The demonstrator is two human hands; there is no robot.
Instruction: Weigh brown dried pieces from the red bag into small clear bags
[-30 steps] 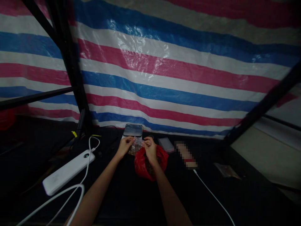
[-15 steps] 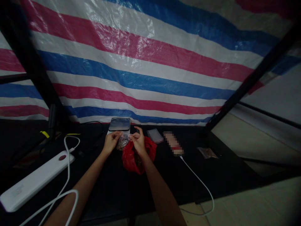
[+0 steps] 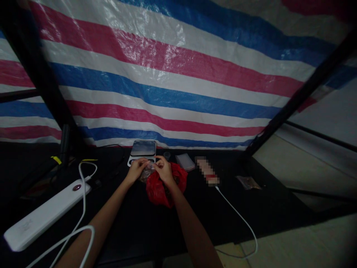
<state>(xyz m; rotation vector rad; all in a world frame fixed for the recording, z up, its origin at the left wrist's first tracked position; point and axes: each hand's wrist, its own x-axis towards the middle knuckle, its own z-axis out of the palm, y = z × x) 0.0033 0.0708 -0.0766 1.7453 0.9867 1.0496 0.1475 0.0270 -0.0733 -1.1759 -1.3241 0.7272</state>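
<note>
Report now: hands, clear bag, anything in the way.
Left hand and right hand pinching clear bag at top. Brownish contents inside. Red bag close alongside, crowding right hand.

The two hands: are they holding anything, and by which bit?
The left hand and the right hand pinch a small clear bag by its top edge.

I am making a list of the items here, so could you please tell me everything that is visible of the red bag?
The red bag looks like thin, glossy, crumpled plastic. Its mouth is open and spread, showing brownish contents, too dim to identify. It rests on the black table, beside a clear bag. The right hand and forearm partly cover it; whether they touch it, I cannot tell.
</note>
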